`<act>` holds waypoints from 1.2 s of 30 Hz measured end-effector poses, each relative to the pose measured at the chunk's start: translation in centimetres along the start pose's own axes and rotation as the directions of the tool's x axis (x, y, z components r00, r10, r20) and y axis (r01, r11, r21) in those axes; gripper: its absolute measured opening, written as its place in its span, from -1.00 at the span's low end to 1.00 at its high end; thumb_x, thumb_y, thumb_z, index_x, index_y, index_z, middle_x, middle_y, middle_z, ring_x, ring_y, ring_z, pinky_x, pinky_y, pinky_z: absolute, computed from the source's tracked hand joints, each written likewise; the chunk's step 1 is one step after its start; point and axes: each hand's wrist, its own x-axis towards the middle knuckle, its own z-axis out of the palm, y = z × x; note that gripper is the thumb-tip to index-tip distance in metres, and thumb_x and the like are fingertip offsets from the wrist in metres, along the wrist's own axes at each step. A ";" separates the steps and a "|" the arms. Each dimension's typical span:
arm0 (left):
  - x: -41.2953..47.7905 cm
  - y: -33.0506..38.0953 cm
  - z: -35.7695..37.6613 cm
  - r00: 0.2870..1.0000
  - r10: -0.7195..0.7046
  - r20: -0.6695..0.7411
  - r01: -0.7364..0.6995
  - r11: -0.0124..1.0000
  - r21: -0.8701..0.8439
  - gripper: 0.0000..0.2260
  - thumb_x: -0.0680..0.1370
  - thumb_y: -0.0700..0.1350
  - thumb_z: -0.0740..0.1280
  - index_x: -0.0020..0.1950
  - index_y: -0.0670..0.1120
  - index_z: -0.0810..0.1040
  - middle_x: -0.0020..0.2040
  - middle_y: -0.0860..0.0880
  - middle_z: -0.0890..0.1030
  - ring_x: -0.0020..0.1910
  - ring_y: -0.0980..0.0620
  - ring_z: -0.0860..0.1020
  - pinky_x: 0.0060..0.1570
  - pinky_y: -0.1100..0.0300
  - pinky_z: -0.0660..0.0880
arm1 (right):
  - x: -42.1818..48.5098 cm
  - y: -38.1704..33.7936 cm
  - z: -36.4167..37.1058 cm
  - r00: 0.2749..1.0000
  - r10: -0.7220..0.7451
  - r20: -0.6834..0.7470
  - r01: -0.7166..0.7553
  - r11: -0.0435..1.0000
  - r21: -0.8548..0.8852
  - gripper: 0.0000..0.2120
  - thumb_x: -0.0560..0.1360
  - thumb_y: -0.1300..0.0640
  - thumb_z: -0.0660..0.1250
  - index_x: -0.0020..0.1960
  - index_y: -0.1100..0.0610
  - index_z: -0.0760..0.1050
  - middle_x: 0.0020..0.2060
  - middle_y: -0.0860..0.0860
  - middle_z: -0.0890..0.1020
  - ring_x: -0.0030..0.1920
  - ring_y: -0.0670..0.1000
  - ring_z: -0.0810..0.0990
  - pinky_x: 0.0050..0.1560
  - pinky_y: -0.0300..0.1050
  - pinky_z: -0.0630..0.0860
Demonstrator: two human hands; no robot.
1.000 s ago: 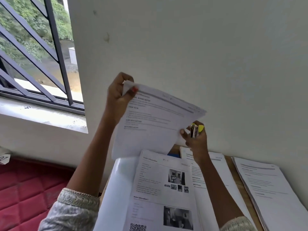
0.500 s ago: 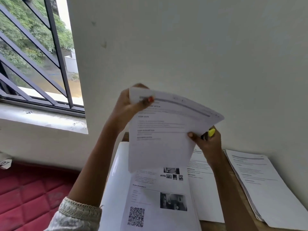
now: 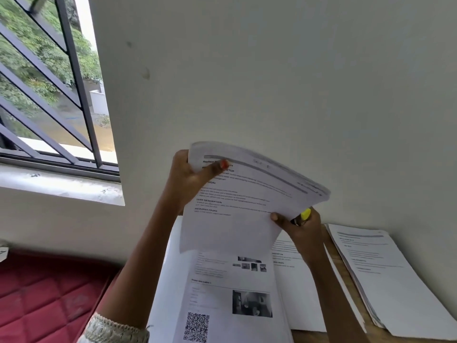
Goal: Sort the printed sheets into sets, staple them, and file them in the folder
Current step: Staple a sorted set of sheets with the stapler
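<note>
Shifted right and lower since a second ago: held sheets (image 3: 247, 219) now covering top of photo page (image 3: 217, 290). Backed by plain white wall (image 3: 296, 70); barred window (image 3: 49, 95) at left, red quilted cushion (image 3: 44, 293) below it. On wooden table (image 3: 333, 336): thick paper stack (image 3: 395, 280) at right, text page (image 3: 294, 298) in the middle, photo page at left. Held sheets up clear of table, between both hands. Readable on top sheet: "Replace", "SETUP", "GOAL", "TASK DESCRIPTION", "REQUIRED PROPS"; body text too blurred. Left hand (image 3: 190, 179) pinching top-left corner, thumb across the heading. Right hand (image 3: 301, 229) gripping lower-right edge. QR code (image 3: 196, 326) at foot of photo page. Yellow marker (image 3: 305, 214) in same right fist.
</note>
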 end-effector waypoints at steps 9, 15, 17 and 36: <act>-4.2 -4.9 -0.3 0.977 -0.197 -0.077 0.197 0.980 -0.016 -0.76 0.33 0.17 0.50 -0.07 0.11 0.70 -0.09 0.04 0.72 -0.08 -0.05 0.69 -0.14 0.07 0.64 | -1.8 2.2 0.7 0.991 0.109 0.074 -0.103 0.992 -0.071 -0.28 0.09 -0.31 0.56 0.10 0.05 0.50 -0.02 -0.16 0.69 0.03 -0.11 0.65 -0.05 -0.26 0.59; -1.0 -4.9 -0.7 0.903 -0.420 -0.089 0.417 0.908 -0.046 -0.92 0.48 -0.19 0.46 -0.04 -0.07 0.66 -0.14 -0.02 0.72 -0.14 -0.06 0.70 -0.21 0.08 0.62 | 0.8 -0.5 -0.3 0.935 0.287 0.209 -0.272 0.957 -0.097 -0.48 0.29 0.07 0.59 0.16 0.20 0.50 -0.35 -0.13 0.63 -0.46 -0.18 0.53 -0.48 -0.35 0.41; -1.0 -6.2 -0.8 0.823 -0.565 -0.058 0.560 0.825 -0.081 -0.91 0.48 -0.22 0.45 -0.04 -0.10 0.65 -0.14 -0.04 0.72 -0.12 -0.08 0.69 -0.21 0.09 0.60 | 1.7 -0.2 -2.1 0.851 0.436 0.292 -0.397 0.899 -0.185 -0.44 0.31 0.00 0.56 0.17 0.26 0.46 -0.52 -0.14 0.43 -0.57 -0.14 0.26 -0.58 -0.30 0.16; -5.5 -13.7 3.1 0.503 -0.822 0.266 0.841 0.537 0.067 -0.74 0.50 -0.17 0.43 0.18 -0.10 0.59 0.06 -0.13 0.68 -0.05 -0.09 0.67 -0.08 0.08 0.61 | 12.7 -1.0 5.2 0.515 0.565 0.645 0.125 0.695 -0.708 -0.56 0.41 0.06 0.50 0.24 0.02 0.45 -0.01 -0.09 0.66 -0.14 -0.26 0.58 -0.12 -0.35 0.44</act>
